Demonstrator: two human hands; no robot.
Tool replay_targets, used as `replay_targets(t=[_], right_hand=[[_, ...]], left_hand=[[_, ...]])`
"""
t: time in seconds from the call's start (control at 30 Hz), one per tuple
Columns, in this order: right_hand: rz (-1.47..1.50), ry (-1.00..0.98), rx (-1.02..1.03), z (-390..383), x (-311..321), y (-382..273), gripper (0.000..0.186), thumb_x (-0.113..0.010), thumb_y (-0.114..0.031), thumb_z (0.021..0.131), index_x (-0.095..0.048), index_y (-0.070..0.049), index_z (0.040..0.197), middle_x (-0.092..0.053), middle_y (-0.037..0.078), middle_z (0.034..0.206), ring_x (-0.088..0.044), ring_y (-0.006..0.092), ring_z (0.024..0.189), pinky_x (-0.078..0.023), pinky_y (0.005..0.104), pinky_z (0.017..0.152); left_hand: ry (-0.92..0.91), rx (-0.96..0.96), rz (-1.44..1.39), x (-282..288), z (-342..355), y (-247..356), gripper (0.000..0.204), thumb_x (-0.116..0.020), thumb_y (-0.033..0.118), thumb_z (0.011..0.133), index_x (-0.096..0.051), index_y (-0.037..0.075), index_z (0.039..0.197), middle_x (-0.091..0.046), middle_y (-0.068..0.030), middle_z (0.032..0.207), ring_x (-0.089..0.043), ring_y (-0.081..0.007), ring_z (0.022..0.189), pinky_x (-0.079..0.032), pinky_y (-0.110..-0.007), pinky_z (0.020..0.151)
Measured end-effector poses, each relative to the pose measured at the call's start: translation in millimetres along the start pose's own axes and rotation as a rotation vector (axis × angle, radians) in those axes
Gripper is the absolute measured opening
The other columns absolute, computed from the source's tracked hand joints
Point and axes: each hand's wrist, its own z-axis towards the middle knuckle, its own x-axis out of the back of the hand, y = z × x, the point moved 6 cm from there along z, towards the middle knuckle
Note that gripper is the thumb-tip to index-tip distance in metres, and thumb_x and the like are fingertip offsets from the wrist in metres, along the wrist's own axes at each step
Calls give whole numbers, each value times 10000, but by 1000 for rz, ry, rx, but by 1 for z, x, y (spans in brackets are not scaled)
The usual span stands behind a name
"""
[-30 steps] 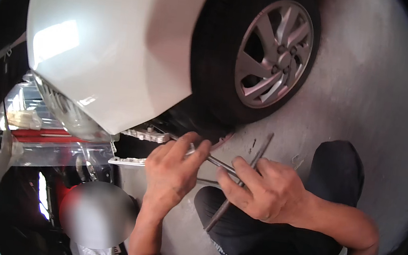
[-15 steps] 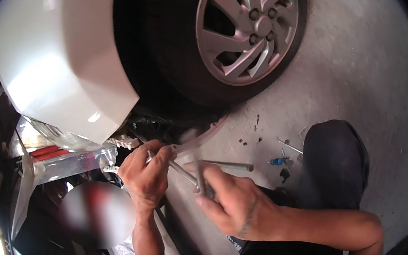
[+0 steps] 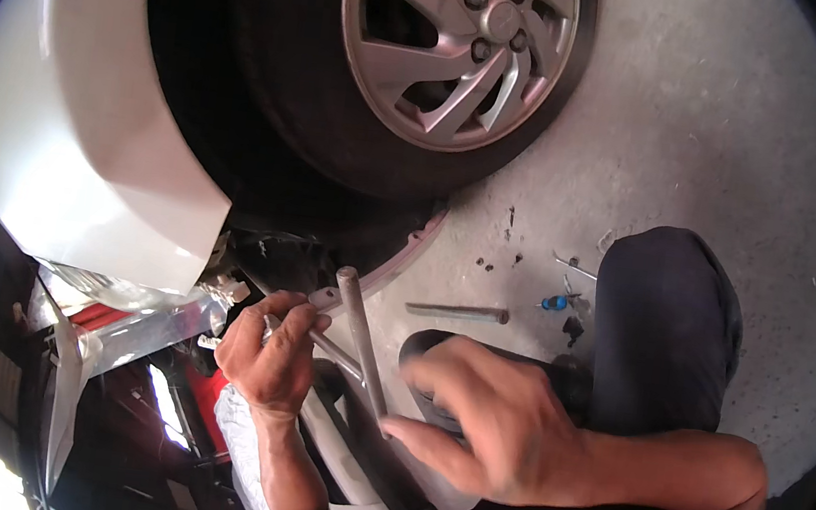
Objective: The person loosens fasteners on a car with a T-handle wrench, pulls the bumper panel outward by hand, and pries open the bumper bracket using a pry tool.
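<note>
My left hand [image 3: 268, 352] is closed round the shaft of a T-handle wrench [image 3: 364, 351], beside the exposed front corner of a white car [image 3: 98, 149]. The wrench's long metal crossbar slants at the shaft's outer end. My right hand [image 3: 500, 422] is open and slightly blurred, its thumb tip at or very near the crossbar's lower end and its fingers spread apart from the bar. My left fingers hide the wrench's far end and whatever it meets.
A tyre with a silver alloy wheel [image 3: 500, 22] stands just beyond my hands. On the concrete floor lie a metal tube [image 3: 457, 312], a blue-handled tool [image 3: 553, 303], a thin metal rod [image 3: 576, 266] and small dark bits. My bent knee [image 3: 668, 315] is at the right.
My right hand's fingers have come off the crossbar and spread. The crossbar has turned to a different angle. My left hand keeps its grip, and the view has shifted slightly.
</note>
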Motion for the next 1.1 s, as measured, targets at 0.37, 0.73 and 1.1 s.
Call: replay_targets(t=[0.37, 0.73, 1.1], right_hand=[[-643, -102, 505, 20, -21, -22, 273, -685, -188, 802, -708, -24, 1020, -645, 199, 1150, -653, 251, 756, -590, 334, 674], [380, -206, -150, 27, -8, 21, 591, -618, -388, 1009, -487, 68, 1362, -664, 170, 1004, -670, 235, 926, -513, 325, 817], [499, -513, -100, 49, -39, 27, 742, -469, -535, 1053, -470, 117, 1408, -642, 156, 862, -622, 224, 781, -488, 354, 781]], left_hand=[[-131, 26, -38, 1, 0, 0, 392, -777, 4, 594, -759, 79, 978, -725, -123, 936, -700, -265, 742, -545, -335, 623], [-52, 13, -2, -1, -8, -1, 355, -801, 25, 581, -741, 64, 929, -717, -117, 873, -674, -243, 693, -515, -326, 585], [-85, 73, -130, 2, -3, -4, 353, -742, 86, 648, -758, 52, 999, -726, -160, 977, -690, -283, 762, -527, -348, 650]])
